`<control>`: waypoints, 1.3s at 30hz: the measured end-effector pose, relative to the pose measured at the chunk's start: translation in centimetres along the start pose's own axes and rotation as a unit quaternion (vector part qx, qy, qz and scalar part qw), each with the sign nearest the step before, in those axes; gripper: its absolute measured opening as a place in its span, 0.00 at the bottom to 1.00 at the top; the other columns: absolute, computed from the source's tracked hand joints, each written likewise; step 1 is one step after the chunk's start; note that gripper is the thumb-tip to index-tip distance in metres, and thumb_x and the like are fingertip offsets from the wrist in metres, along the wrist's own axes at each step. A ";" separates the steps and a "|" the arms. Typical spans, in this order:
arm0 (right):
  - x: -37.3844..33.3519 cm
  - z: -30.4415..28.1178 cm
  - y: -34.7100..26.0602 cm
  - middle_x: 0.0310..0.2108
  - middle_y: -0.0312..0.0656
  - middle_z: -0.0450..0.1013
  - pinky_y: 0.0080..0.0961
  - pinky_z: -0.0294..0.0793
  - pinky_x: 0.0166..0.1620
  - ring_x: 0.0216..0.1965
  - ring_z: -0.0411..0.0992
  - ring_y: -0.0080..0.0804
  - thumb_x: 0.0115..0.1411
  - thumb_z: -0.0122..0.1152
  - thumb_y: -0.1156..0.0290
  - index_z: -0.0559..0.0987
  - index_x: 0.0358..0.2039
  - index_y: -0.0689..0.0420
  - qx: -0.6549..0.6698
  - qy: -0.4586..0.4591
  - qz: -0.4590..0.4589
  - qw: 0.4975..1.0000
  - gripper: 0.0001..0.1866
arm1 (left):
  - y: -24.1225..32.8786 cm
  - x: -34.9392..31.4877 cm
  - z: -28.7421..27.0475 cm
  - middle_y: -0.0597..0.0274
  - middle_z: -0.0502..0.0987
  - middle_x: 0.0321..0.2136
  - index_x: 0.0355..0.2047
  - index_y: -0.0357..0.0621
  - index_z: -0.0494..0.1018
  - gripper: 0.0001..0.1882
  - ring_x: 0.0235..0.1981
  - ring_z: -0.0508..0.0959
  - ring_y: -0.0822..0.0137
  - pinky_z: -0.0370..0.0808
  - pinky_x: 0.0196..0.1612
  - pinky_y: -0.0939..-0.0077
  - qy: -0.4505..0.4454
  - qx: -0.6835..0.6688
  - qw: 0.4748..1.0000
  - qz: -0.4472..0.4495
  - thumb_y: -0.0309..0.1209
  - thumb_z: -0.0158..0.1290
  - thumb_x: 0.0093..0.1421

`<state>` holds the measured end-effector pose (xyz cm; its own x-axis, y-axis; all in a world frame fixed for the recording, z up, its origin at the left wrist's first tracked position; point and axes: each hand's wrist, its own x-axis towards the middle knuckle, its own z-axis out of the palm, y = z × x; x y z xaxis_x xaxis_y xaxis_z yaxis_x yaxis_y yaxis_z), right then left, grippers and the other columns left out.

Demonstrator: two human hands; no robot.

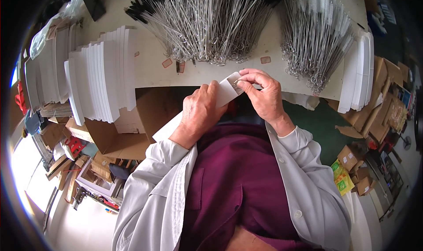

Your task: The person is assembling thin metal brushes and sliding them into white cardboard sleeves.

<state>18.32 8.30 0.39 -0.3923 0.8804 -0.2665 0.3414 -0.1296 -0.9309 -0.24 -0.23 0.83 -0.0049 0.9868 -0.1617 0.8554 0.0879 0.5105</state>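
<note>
My left hand (199, 110) is wrapped round a long narrow white box (224, 94), held slanting in front of my body with its open end up and to the right. At that end, my right hand (264, 97) has thumb and forefinger pinched at the mouth, on the looped wire ends of thin brushes (236, 83) that show just inside. How many brushes the box holds is hidden. Beyond my hands lies a big heap of wire-handled brushes (211, 31) with black bristles, loops toward me. A smaller pile of wire brushes (315, 44) with pale bristles lies to its right.
Flat white boxes (99, 79) stand in a row at the table's left, with more white boxes (358, 75) at its right end. An open cardboard carton (119, 141) sits below the table edge on the left. Flattened cardboard (374, 105) is stacked at the right.
</note>
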 end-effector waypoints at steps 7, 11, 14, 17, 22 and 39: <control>0.7 -1.0 0.1 0.37 0.44 0.80 0.31 0.77 0.40 0.33 0.78 0.35 0.56 0.71 0.77 0.83 0.33 0.61 -0.023 0.078 -0.021 0.996 0.05 | 0.1 0.0 -0.1 0.51 0.79 0.31 0.45 0.38 0.71 0.28 0.32 0.83 0.50 0.80 0.33 0.57 -0.046 -0.014 0.998 -0.034 0.40 0.69 0.50; 0.8 -1.3 -0.2 0.41 0.44 0.78 0.37 0.76 0.46 0.41 0.76 0.43 0.55 0.69 0.79 0.81 0.34 0.59 -0.185 0.096 -0.199 0.958 0.06 | 0.2 -0.1 0.3 0.51 0.80 0.32 0.44 0.38 0.71 0.28 0.33 0.83 0.50 0.80 0.34 0.57 -0.069 -0.031 0.996 -0.050 0.40 0.70 0.49; 0.3 -0.4 -0.3 0.44 0.44 0.77 0.39 0.74 0.51 0.48 0.74 0.45 0.55 0.69 0.78 0.80 0.33 0.59 -0.233 0.060 -0.239 0.941 0.06 | 0.3 0.0 0.2 0.52 0.78 0.27 0.40 0.38 0.71 0.23 0.28 0.83 0.51 0.79 0.29 0.58 -0.030 -0.026 0.999 -0.019 0.41 0.67 0.53; 0.0 -0.1 0.2 0.45 0.43 0.77 0.40 0.72 0.55 0.52 0.73 0.46 0.55 0.70 0.78 0.80 0.32 0.59 -0.239 0.062 -0.235 0.940 0.06 | 0.5 0.2 0.0 0.51 0.80 0.33 0.42 0.39 0.71 0.27 0.33 0.83 0.51 0.81 0.34 0.57 -0.055 -0.033 0.997 -0.051 0.41 0.70 0.48; 0.4 0.4 1.4 0.45 0.44 0.77 0.41 0.73 0.56 0.51 0.73 0.47 0.54 0.71 0.77 0.80 0.40 0.60 -0.210 0.085 -0.212 0.951 0.13 | 0.5 0.0 0.1 0.51 0.80 0.32 0.42 0.39 0.72 0.27 0.33 0.83 0.51 0.81 0.33 0.57 -0.053 -0.028 0.997 -0.048 0.40 0.70 0.48; -1.4 3.0 1.4 0.55 0.56 0.76 0.38 0.75 0.58 0.56 0.75 0.52 0.68 0.61 0.69 0.81 0.50 0.66 -0.084 0.019 -0.139 0.986 0.15 | 0.0 -0.4 1.1 0.50 0.80 0.31 0.45 0.38 0.73 0.28 0.31 0.83 0.50 0.82 0.33 0.58 0.000 -0.047 0.998 -0.048 0.41 0.70 0.49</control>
<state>16.81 5.49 -1.25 -0.4596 0.8881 0.0063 0.3637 0.1947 -0.9109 0.32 -0.78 -0.06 -0.0854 0.9732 -0.2136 0.7982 0.1951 0.5699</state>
